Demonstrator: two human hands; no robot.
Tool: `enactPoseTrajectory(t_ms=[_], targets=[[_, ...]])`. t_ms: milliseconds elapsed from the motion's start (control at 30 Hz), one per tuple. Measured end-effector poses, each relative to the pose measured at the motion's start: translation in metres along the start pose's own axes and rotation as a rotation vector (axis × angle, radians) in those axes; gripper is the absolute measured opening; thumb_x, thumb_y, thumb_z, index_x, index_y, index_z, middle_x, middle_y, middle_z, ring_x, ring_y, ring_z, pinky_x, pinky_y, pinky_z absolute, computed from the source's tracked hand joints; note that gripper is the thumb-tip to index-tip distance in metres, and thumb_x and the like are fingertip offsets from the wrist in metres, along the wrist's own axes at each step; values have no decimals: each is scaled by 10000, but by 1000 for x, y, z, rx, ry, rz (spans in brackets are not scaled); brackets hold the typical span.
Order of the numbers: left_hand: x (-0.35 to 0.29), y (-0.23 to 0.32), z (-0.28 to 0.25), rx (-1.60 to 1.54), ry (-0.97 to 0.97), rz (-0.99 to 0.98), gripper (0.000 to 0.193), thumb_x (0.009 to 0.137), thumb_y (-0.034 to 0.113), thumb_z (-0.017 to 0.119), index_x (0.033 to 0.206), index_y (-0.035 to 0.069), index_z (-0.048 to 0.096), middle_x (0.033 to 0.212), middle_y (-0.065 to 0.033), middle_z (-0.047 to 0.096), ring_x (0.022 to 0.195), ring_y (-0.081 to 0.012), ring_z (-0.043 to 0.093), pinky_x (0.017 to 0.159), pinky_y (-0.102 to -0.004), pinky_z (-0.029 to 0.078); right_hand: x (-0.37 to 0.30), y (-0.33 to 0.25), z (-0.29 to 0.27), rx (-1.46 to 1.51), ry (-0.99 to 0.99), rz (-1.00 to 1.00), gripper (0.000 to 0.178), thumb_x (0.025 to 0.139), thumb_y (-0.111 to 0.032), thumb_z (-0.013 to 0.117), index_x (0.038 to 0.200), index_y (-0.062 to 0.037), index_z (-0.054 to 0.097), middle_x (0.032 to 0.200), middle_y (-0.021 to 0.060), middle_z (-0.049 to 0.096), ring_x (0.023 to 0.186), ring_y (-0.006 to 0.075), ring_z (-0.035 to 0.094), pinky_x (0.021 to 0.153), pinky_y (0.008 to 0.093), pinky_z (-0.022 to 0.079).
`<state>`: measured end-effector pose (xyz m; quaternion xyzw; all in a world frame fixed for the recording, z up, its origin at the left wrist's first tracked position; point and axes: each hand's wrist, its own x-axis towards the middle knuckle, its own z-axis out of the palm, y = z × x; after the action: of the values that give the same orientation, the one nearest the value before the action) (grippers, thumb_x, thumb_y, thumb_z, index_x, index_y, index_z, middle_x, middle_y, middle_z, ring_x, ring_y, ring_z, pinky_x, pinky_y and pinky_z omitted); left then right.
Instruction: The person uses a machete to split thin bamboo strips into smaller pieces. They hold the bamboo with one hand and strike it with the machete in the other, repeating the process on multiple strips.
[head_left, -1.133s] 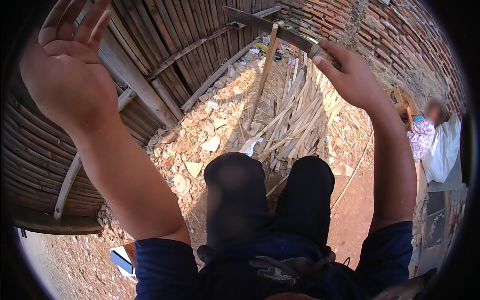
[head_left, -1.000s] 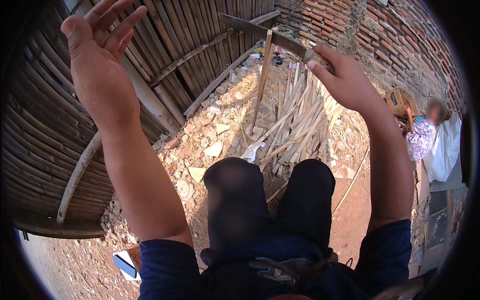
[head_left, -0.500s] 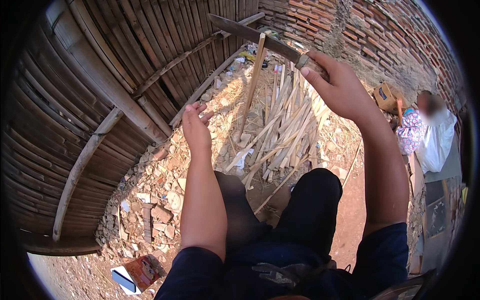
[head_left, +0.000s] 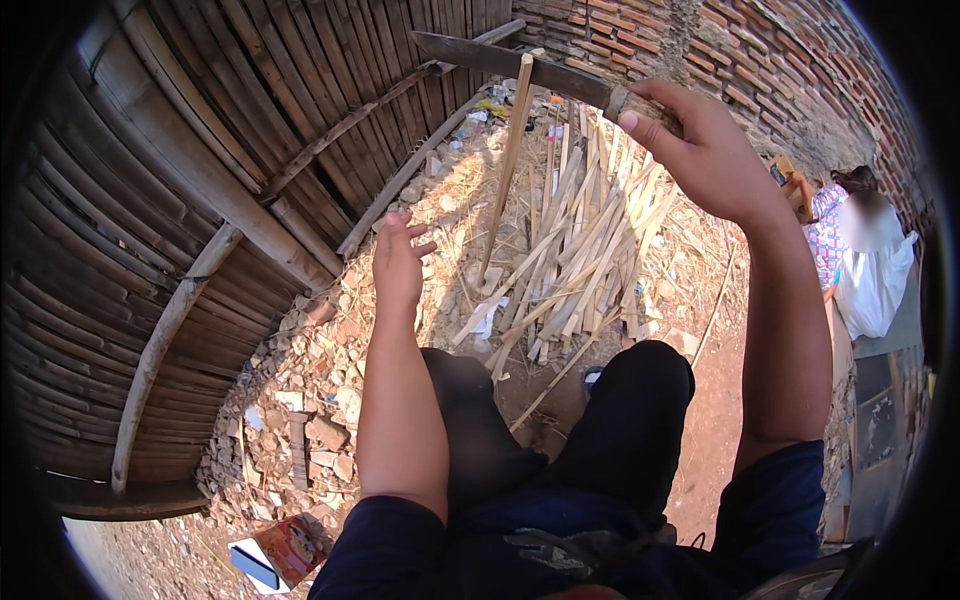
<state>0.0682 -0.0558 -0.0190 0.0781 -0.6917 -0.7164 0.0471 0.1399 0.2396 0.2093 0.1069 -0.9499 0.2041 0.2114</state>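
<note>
1. A dark bamboo wall (head_left: pixel 150 290), braced by pale poles, stood along the left side of the yard.
2. At lower left, a phone (head_left: pixel 254 566) rested on the white side of a box (head_left: pixel 294 548), whose other visible side was orange-red.
3. Rubble (head_left: pixel 325 432) covered the ground beside the wall.
4. The person's left hand (head_left: pixel 399 262) was raised with its fingers loosely open and apart, nothing visible in its grasp.
5. A long stick (head_left: pixel 506 165) stood slightly tilted between the left hand and the heap, its upper end at the blade; how deeply the edge had entered the wood could not be told.
6. The long knife (head_left: pixel 572 80) crossed the stick's top, tip toward the left.
7. A heap of wooden strips (head_left: pixel 585 235) lay just right of the stick.
8. The right hand (head_left: pixel 712 152) was wrapped closely around the knife's handle.
9. Farther right, near a brick wall (head_left: pixel 790 80), another person (head_left: pixel 828 228) in a patterned top appeared beside a white bundle (head_left: pixel 878 290).
</note>
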Motion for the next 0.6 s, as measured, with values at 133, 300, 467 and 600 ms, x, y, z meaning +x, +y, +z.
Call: enactPoseTrajectory(t_ms=[133, 300, 467, 600], targets=[[3, 1, -8, -32, 59, -9, 745, 1067, 638, 297, 1396, 7, 517, 1202, -146, 676, 973, -233, 696, 874, -368, 472, 8, -2, -2, 0, -8, 38, 623, 982, -460, 627, 1349, 42, 595, 1114, 242, 710, 1039, 313, 700, 920, 408, 526], [7, -1, -9, -55, 86, -27, 779, 1059, 657, 288, 1392, -9, 516, 1192, -151, 673, 963, -231, 693, 851, -358, 474, 13, 16, 22, -14, 41, 105, 648, 982, -481, 619, 1383, 26, 580, 1138, 216, 712, 1074, 309, 690, 939, 412, 524], [6, 2, -14, -53, 92, -38, 830, 1041, 700, 260, 1422, 0, 493, 1202, -153, 671, 960, -232, 690, 865, -374, 470, 10, 3, -10, -10, 97, 88, 662, 978, -499, 619, 1383, 23, 583, 1202, 232, 698, 1128, 322, 680, 968, 416, 519], [10, -3, -17, -64, 100, -57, 837, 1042, 700, 242, 1439, 2, 478, 1234, -167, 661, 995, -246, 686, 890, -398, 468, 0, 2, 15, 8, 108, 52, 660, 985, -503, 605, 1384, 22, 583, 1233, 255, 687, 1187, 369, 661, 998, 438, 510]])
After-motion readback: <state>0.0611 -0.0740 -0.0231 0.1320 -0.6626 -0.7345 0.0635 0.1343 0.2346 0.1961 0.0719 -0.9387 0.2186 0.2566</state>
